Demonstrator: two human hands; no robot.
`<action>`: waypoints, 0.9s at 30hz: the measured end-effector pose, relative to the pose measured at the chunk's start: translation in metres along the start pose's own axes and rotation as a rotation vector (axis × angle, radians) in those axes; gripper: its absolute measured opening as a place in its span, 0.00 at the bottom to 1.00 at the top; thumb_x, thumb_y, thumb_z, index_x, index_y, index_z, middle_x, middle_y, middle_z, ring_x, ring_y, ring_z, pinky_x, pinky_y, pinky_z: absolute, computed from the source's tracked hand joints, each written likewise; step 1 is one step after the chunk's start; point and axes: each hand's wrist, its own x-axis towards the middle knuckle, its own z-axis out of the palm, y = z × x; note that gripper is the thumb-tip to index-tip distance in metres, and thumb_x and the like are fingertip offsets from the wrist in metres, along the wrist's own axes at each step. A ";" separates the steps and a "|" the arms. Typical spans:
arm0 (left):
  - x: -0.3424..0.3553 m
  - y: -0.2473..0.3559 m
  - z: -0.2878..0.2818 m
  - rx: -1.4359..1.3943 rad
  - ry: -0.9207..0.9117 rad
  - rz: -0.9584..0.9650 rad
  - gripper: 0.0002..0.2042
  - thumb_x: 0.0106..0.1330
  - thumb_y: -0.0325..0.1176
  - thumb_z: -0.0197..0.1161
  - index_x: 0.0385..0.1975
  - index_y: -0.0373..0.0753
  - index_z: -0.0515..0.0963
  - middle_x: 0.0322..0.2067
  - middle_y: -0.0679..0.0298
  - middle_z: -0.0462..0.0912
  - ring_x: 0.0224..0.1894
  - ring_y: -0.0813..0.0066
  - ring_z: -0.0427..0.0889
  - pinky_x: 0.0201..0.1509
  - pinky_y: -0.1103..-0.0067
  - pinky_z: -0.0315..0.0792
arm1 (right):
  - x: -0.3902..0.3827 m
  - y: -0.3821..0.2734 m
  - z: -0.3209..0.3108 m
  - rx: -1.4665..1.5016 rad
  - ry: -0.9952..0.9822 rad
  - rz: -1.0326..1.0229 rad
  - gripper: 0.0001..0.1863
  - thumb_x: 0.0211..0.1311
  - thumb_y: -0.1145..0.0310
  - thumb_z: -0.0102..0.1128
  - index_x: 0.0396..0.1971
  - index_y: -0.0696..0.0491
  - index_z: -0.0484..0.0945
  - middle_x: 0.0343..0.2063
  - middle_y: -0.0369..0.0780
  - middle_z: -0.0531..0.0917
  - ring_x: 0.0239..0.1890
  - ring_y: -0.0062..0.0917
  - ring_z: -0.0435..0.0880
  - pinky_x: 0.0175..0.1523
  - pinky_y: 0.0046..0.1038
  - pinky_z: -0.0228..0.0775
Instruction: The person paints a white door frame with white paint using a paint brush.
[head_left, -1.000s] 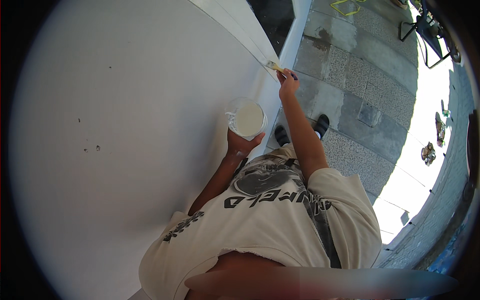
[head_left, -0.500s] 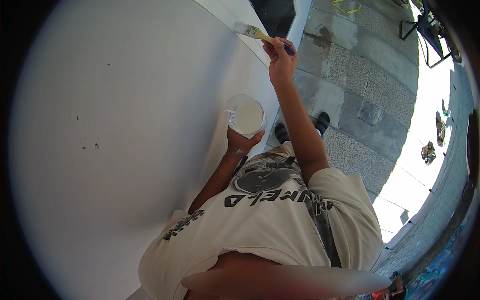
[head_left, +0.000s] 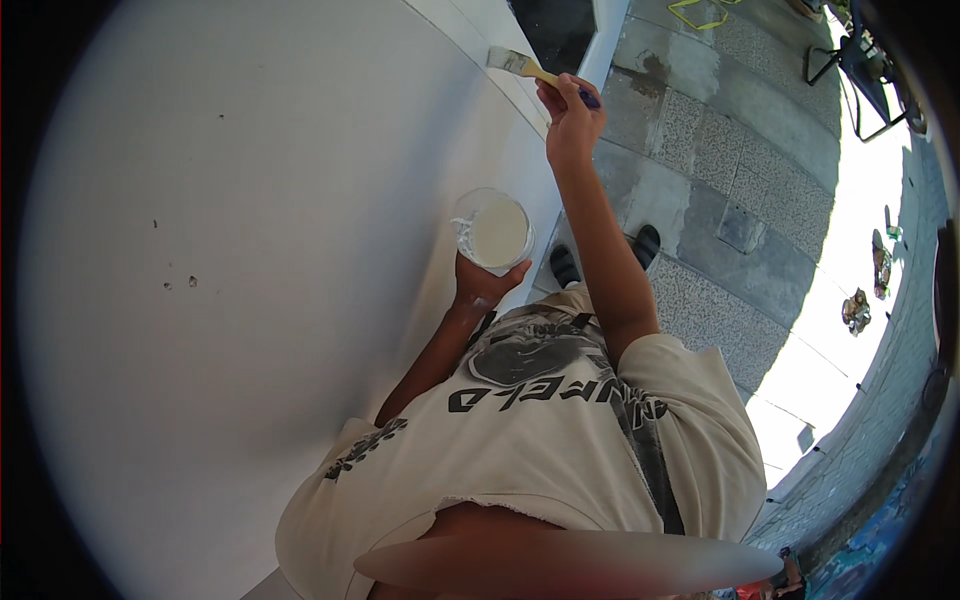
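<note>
Paintbrush (head_left: 531, 69) sits in the right hand (head_left: 574, 122), handle pinched by fingers and thumb, bristles over the white trim (head_left: 470, 25); contact I cannot tell. Left hand (head_left: 488, 284) holds a clear cup (head_left: 463, 232) of off-white paint (head_left: 500, 236) beside the wall (head_left: 260, 230).

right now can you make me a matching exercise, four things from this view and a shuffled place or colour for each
1. paintbrush
2. clear cup
3. shirt
4. shoes

A. in the left hand
B. dark, on the paving
C. in the right hand
D. cream with dark print

Pairs: 1-C, 2-A, 3-D, 4-B
</note>
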 end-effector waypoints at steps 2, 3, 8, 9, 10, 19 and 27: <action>0.002 0.001 0.002 0.015 -0.014 -0.003 0.37 0.48 0.33 0.81 0.59 0.32 0.71 0.52 0.54 0.82 0.56 0.64 0.82 0.63 0.69 0.74 | -0.002 -0.009 0.004 0.156 -0.080 0.014 0.08 0.66 0.76 0.65 0.41 0.63 0.78 0.37 0.49 0.85 0.38 0.38 0.91 0.45 0.31 0.87; 0.002 0.001 0.003 0.014 -0.016 -0.002 0.37 0.48 0.33 0.81 0.59 0.32 0.71 0.52 0.54 0.82 0.56 0.64 0.82 0.63 0.69 0.74 | 0.000 -0.008 0.003 0.146 -0.113 0.016 0.08 0.67 0.76 0.65 0.42 0.62 0.77 0.37 0.49 0.85 0.39 0.40 0.91 0.46 0.31 0.86; 0.000 -0.006 0.002 -0.014 0.009 0.030 0.37 0.48 0.33 0.81 0.59 0.32 0.72 0.52 0.55 0.82 0.55 0.65 0.82 0.62 0.69 0.74 | 0.032 0.062 -0.073 0.155 -0.047 0.140 0.09 0.67 0.75 0.65 0.42 0.62 0.77 0.38 0.50 0.85 0.40 0.41 0.90 0.46 0.32 0.87; 0.000 -0.005 0.001 -0.015 0.012 0.033 0.37 0.48 0.33 0.81 0.59 0.32 0.72 0.52 0.55 0.82 0.55 0.65 0.82 0.62 0.69 0.74 | 0.039 0.083 -0.099 0.131 0.040 0.177 0.09 0.66 0.76 0.65 0.42 0.62 0.77 0.38 0.50 0.85 0.39 0.40 0.90 0.44 0.31 0.87; 0.000 -0.003 0.002 -0.011 0.006 0.022 0.37 0.48 0.34 0.81 0.59 0.32 0.72 0.52 0.55 0.82 0.56 0.65 0.82 0.62 0.69 0.74 | 0.046 0.096 -0.121 0.106 0.132 0.208 0.09 0.66 0.76 0.65 0.41 0.62 0.77 0.38 0.50 0.85 0.38 0.39 0.90 0.43 0.31 0.88; -0.002 -0.008 -0.001 -0.012 0.016 0.011 0.38 0.47 0.33 0.81 0.60 0.32 0.70 0.53 0.55 0.81 0.56 0.65 0.81 0.63 0.69 0.74 | 0.018 0.055 -0.056 -0.222 0.165 0.052 0.06 0.65 0.76 0.66 0.37 0.63 0.79 0.36 0.48 0.85 0.33 0.35 0.90 0.39 0.28 0.87; 0.002 -0.011 0.004 -0.051 -0.034 0.040 0.39 0.47 0.32 0.81 0.61 0.31 0.69 0.54 0.54 0.80 0.57 0.64 0.80 0.64 0.70 0.73 | 0.013 0.019 -0.023 0.180 -0.102 0.133 0.08 0.68 0.75 0.65 0.42 0.60 0.77 0.40 0.50 0.86 0.44 0.41 0.90 0.46 0.31 0.87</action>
